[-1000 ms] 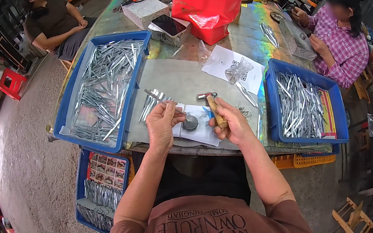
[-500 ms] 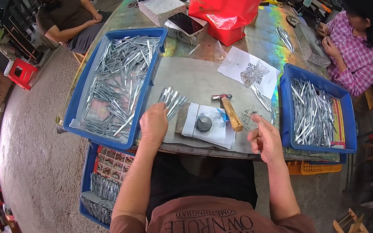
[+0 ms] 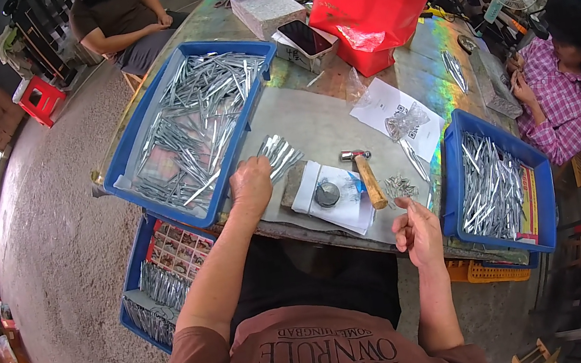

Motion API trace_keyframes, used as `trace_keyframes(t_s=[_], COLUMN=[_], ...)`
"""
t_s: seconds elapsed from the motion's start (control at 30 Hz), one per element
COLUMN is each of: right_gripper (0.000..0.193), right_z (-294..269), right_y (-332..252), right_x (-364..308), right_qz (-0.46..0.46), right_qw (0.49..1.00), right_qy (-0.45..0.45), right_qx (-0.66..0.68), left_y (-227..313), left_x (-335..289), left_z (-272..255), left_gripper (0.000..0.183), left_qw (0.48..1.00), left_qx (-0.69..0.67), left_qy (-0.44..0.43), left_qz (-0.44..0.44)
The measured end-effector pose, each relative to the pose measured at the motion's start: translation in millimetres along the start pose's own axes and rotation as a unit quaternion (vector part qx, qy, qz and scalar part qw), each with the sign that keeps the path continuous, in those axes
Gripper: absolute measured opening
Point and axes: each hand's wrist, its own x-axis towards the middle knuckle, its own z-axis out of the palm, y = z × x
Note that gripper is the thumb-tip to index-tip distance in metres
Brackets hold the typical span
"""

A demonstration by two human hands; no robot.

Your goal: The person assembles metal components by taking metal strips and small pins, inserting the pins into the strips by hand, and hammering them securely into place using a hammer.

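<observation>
My left hand (image 3: 251, 185) rests on the table with curled fingers, against the near ends of a fanned bunch of slim silver metal pieces (image 3: 280, 154). Whatever it grips is hidden by the fingers. Right of it, a dark round disc (image 3: 326, 194) sits on a white paper-covered block (image 3: 341, 187). A ball-peen hammer (image 3: 367, 180) with a wooden handle lies beside the block, head pointing away. My right hand (image 3: 418, 231) hovers at the table's near edge, fingers loosely apart and nothing visible in them. Just beyond its fingertips is a small pile of tiny metal pins (image 3: 399, 187).
Blue trays of metal pieces flank me, left (image 3: 203, 210) and right (image 3: 452, 185); another blue crate (image 3: 136, 257) is lower left. A red bag (image 3: 372, 2), a phone (image 3: 305, 37) and paper (image 3: 379, 111) lie farther back. One person (image 3: 559, 86) works at right; another (image 3: 125, 21) sits at far left.
The whole view has shifted slightly, moving the table rightward in the picture. My right hand has drawn back a little from the pins. My left hand stays by the metal pieces.
</observation>
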Motion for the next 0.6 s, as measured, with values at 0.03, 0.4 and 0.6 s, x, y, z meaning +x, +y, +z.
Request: trace_keyframes(t_s=[0.03,0.4,0.6], right_gripper=[0.032,0.031,0.03], right_z=[0.4,-7.2,-4.5], right_y=[1.0,4.1,7.6], right_x=[0.1,-5.4,-6.8], right_qz=[0.0,-0.008,-0.01], right_qw=[1.0,1.0,1.0], right_qy=[-0.004,0.019,0.015], right_qx=[-0.003,-0.006,-0.011], left_y=[0.0,-36.8,-95.4], left_x=[-1.5,-5.9,-10.9], left_z=[-1.7,-70.0,-75.7], left_gripper=[0.005,0.006,0.013], left_qw=[1.0,0.993,0.97], left_qx=[-0.009,-0.075,0.065], left_qy=[0.011,0.09,-0.196], left_qz=[0.006,-0.017,-0.131])
